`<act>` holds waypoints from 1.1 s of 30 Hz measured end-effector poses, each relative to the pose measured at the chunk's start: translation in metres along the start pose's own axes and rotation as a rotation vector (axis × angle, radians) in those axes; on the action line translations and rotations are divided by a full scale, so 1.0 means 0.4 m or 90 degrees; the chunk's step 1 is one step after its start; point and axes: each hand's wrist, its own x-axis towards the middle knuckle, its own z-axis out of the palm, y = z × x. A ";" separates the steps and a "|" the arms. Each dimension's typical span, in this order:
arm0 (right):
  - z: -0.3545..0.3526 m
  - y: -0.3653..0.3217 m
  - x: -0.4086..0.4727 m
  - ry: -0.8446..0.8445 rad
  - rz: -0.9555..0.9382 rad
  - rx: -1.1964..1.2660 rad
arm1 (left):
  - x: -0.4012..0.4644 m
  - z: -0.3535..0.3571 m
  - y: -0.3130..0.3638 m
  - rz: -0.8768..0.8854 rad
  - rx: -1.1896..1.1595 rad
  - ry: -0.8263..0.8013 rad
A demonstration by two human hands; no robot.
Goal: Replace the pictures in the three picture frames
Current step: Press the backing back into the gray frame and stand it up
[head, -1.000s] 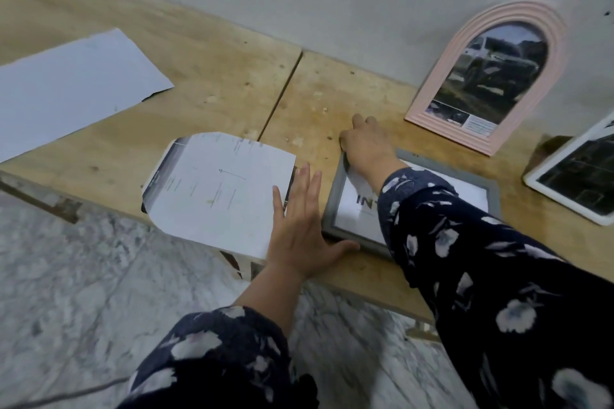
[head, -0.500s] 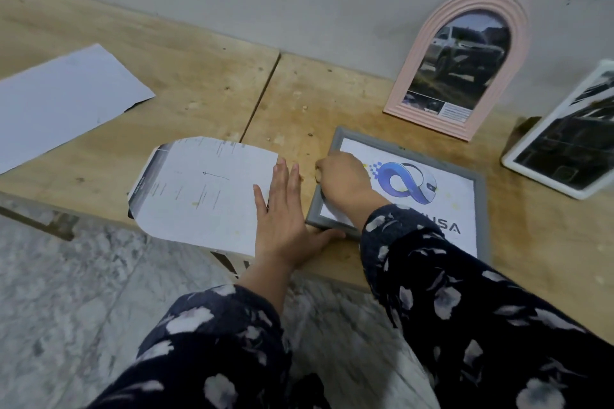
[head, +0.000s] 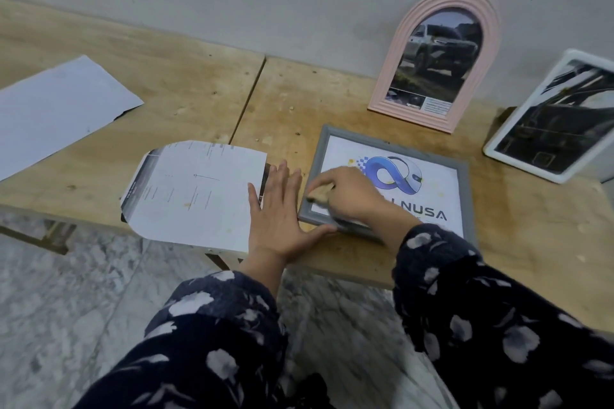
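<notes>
Wooden tabletop (head: 199, 83) holds a gray frame (head: 466, 196) lying flat near the front edge. Right hand (head: 349, 191) fingers curl onto its left side. Left hand (head: 282, 212) lies flat, fingers straight, beside a cut paper (head: 196, 189).

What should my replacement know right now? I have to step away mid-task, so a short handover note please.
Left hand: flat and open on the table, thumb against the grey frame. Right hand: fingers curled at that frame's left edge; whether it grips anything is unclear.
Grey frame lies flat, showing a logo print. Pink arched frame and white frame stand by the wall with vehicle photos.
An arch-cut sheet and a plain sheet lie left.
Which frames are finished cannot be told.
</notes>
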 end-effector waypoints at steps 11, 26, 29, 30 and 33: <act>-0.048 0.087 0.210 0.208 0.085 -0.084 | 0.008 -0.003 0.010 -0.007 0.041 -0.029; 0.053 0.095 0.008 0.050 -0.071 -0.168 | -0.001 0.014 0.009 0.022 0.101 0.004; 0.055 0.096 -0.045 0.021 -0.092 -0.128 | -0.002 0.012 0.015 0.023 0.100 0.004; 0.049 0.095 -0.057 0.004 -0.098 -0.116 | -0.003 0.012 0.016 0.022 0.100 0.006; 0.006 0.105 -0.050 -0.027 -0.046 0.008 | -0.004 0.012 0.017 0.019 0.104 0.011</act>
